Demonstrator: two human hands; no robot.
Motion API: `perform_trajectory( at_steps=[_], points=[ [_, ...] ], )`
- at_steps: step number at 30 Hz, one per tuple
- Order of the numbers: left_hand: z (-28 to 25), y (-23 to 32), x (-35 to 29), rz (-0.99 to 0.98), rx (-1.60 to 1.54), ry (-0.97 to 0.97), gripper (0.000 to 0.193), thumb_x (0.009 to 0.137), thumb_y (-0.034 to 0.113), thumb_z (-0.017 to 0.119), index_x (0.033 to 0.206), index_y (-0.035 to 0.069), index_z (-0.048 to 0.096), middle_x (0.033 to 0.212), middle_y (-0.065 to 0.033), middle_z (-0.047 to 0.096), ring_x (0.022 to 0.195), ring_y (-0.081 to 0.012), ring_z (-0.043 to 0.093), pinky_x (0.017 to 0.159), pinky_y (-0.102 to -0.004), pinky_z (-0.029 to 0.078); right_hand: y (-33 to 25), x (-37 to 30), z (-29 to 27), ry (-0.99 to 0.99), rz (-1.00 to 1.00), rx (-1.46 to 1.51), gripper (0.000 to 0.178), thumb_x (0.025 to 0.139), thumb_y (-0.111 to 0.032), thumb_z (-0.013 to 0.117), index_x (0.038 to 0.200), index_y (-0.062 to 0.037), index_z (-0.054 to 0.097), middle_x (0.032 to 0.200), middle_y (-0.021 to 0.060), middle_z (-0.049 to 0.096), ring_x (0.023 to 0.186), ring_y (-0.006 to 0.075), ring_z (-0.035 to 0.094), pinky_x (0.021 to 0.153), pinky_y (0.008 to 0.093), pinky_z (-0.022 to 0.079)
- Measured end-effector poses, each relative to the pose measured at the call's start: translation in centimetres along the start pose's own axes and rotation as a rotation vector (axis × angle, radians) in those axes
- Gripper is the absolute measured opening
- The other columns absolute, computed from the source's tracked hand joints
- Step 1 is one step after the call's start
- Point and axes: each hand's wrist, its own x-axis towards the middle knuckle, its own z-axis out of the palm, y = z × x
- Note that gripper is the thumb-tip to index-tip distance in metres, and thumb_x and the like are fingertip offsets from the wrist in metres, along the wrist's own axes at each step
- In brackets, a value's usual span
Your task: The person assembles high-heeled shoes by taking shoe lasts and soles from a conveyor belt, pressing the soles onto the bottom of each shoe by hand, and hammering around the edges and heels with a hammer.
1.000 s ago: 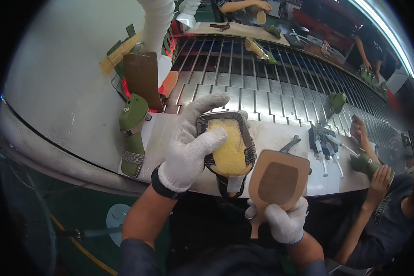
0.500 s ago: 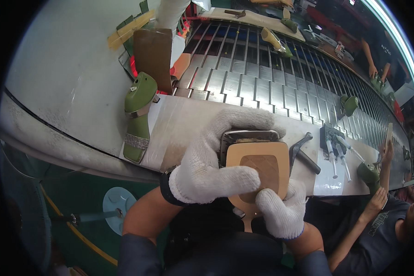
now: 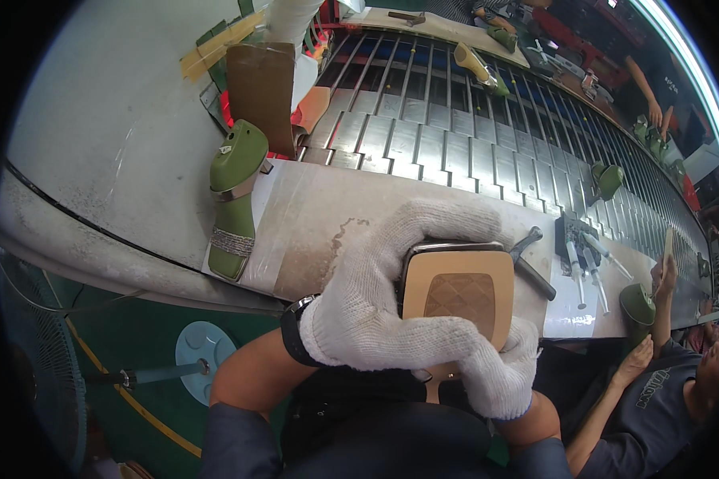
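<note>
Both of my gloved hands hold a square-toed shoe part with a dark, shiny rim. On it lies a tan insole (image 3: 415, 297) with a brown quilted patch (image 3: 465, 297). My left hand (image 3: 367, 311) wraps its left side, fingers bent along the far rim and thumb reaching across the insole. Low on the right side, my right hand (image 3: 503, 371) grips it, its fingers partly hidden beneath and its thumb against my left thumb. The narrow waist of the insole runs down toward my lap. A hammer (image 3: 527, 263) lies on the bench just right of it.
A green shoe last with straps (image 3: 236, 199) lies on the bench (image 3: 327, 231) at left. Syringe-like tubes in a dark holder (image 3: 571, 239) stand at right. Beyond is a slatted metal conveyor (image 3: 423, 136). A co-worker (image 3: 615, 399) sits close on the right; a blue stool (image 3: 204, 355) stands lower left.
The shoe part has shifted slightly right and away from my left, with its insole lying closer over the dark rim. My left thumb has moved right to meet my right hand.
</note>
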Motion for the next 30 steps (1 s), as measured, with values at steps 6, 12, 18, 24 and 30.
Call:
perform_trajectory(
  at_steps=[6,12,18,24,30],
  points=[
    [0.8,0.4,0.2,-0.059,-0.102,0.059,0.087,0.088,0.04,0.095,0.149,-0.005,0.051,0.148,-0.0324,0.064,0.138,-0.0394,0.066,0.115,-0.0527,0.057,-0.1,-0.1,0.3,0.037,0.011,0.028,0.029,0.109,-0.01,0.067,0.125,0.0109,0.077,0.105,0.0184,0.084,0.093,0.0204,0.082,0.081,0.0326,0.068],
    [0.8,1.8,0.0,-0.162,-0.115,0.128,0.081,0.107,0.061,0.06,0.146,-0.009,0.057,0.146,-0.0337,0.066,0.136,-0.0409,0.068,0.114,-0.0522,0.058,0.3,0.1,0.8,0.004,-0.027,0.039,0.031,0.109,-0.012,0.067,0.127,0.0112,0.076,0.105,0.0177,0.084,0.093,0.0198,0.082,0.08,0.0318,0.067],
    [0.9,3.8,0.0,-0.182,0.053,0.181,0.058,0.108,0.04,0.058,0.129,-0.013,0.07,0.13,-0.0315,0.075,0.12,-0.0373,0.077,0.105,-0.0489,0.063,0.8,-0.4,1.0,0.057,-0.027,-0.083,0.029,0.107,-0.019,0.073,0.116,0.0072,0.081,0.093,0.012,0.084,0.069,0.0082,0.073,0.062,0.0252,0.06],
    [1.7,6.8,0.2,-0.293,0.168,0.275,0.027,0.098,0.013,0.075,0.114,-0.008,0.073,0.115,-0.0268,0.08,0.105,-0.028,0.081,0.094,-0.042,0.067,0.8,-0.4,1.4,0.021,0.031,-0.176,0.023,0.106,-0.023,0.077,0.106,-0.0026,0.086,0.077,0.0043,0.08,0.06,0.0055,0.067,0.055,0.0252,0.053],
    [0.3,6.8,1.7,-0.233,0.403,0.159,0.02,0.105,0.014,0.07,0.1,-0.005,0.073,0.101,-0.0192,0.082,0.089,-0.0183,0.079,0.084,-0.0342,0.065,-0.5,0.5,1.4,-0.044,-0.018,-0.307,0.029,0.105,-0.027,0.076,0.088,-0.0037,0.082,0.066,0.0034,0.072,0.06,0.0078,0.065,0.057,0.0291,0.052]
  ],
)
